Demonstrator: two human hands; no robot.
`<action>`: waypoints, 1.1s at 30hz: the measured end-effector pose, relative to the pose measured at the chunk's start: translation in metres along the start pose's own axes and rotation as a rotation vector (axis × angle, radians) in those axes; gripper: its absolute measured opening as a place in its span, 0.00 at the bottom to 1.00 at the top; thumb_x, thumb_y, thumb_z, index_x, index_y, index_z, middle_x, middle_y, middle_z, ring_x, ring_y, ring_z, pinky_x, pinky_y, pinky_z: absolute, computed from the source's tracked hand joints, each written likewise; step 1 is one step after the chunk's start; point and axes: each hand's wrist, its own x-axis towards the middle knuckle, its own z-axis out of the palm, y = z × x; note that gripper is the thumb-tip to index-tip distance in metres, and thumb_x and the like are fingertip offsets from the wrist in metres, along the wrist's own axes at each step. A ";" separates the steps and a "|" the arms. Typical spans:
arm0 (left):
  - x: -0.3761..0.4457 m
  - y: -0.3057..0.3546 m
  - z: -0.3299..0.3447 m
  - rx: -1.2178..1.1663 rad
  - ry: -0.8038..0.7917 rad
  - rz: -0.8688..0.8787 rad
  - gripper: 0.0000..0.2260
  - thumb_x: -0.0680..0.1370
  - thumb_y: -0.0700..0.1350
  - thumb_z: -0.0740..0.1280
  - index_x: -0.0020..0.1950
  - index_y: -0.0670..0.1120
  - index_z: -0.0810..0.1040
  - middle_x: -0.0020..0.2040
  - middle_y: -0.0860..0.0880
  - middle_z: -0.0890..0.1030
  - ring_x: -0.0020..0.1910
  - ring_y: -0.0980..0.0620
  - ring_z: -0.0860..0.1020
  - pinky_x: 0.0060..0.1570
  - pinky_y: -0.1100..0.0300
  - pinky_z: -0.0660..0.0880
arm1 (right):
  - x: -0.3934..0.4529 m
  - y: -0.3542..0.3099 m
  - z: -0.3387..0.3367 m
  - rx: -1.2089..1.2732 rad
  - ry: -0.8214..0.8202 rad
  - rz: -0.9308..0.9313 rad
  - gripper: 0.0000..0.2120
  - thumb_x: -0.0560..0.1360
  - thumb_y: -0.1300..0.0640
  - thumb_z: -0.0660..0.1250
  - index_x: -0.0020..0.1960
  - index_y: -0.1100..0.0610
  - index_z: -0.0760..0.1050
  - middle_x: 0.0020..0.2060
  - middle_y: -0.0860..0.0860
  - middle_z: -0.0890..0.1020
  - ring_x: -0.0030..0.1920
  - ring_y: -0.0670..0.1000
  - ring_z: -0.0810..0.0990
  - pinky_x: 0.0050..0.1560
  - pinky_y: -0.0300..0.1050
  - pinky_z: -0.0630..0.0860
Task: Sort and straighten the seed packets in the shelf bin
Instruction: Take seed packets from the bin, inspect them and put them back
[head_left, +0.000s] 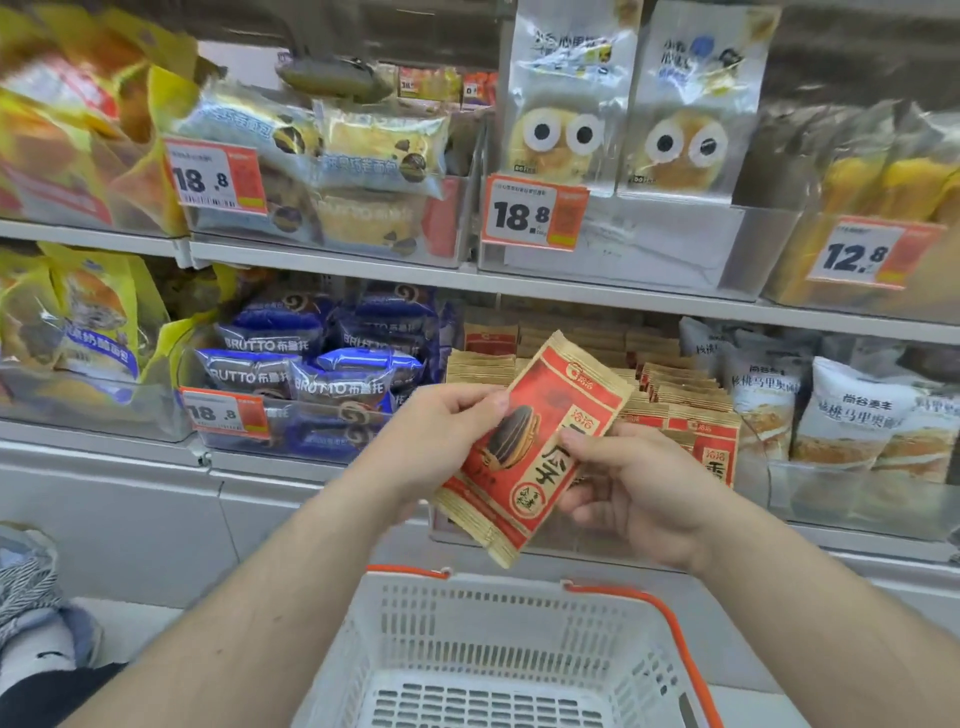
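Holding a tilted stack of seed packets (530, 447) at frame centre before the shelf bin (750, 457), left hand (436, 441) and right hand (631, 493) pinching its edges, risks loose packets fanning out and dropping into the basket (498, 649).

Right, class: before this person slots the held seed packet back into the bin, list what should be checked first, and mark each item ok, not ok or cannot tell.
1. Packet held by both hands: ok. The left hand pinches its left edge, the right hand its right edge.
2. Packet upright: not ok. It tilts, top leaning right.
3. Front facing out: ok. The seed picture faces the camera.
4. Room in the bin: cannot tell. The packet hides the front row.
5. Rows in the bin straight: cannot tell. Only their top edges show.
6. Basket out of the way: ok. It sits below the hands.
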 end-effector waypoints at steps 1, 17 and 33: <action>0.009 0.008 -0.006 0.039 0.010 0.014 0.13 0.84 0.52 0.62 0.50 0.51 0.85 0.43 0.49 0.87 0.43 0.49 0.86 0.48 0.52 0.81 | 0.003 -0.006 0.000 0.031 0.014 -0.015 0.05 0.78 0.60 0.66 0.52 0.61 0.76 0.39 0.60 0.84 0.27 0.50 0.78 0.24 0.37 0.77; 0.151 -0.022 -0.064 0.807 -0.137 -0.025 0.21 0.78 0.61 0.64 0.71 0.60 0.72 0.69 0.56 0.76 0.68 0.51 0.73 0.72 0.46 0.66 | 0.098 -0.078 -0.010 -0.827 0.342 -0.513 0.11 0.77 0.51 0.70 0.39 0.55 0.81 0.32 0.48 0.84 0.34 0.50 0.82 0.41 0.46 0.79; 0.143 -0.036 -0.063 0.851 -0.218 0.060 0.13 0.80 0.58 0.61 0.64 0.59 0.74 0.65 0.55 0.72 0.62 0.57 0.61 0.68 0.54 0.51 | 0.194 -0.062 0.001 -1.156 0.215 -0.374 0.07 0.80 0.52 0.65 0.47 0.50 0.81 0.38 0.46 0.82 0.41 0.48 0.79 0.41 0.42 0.72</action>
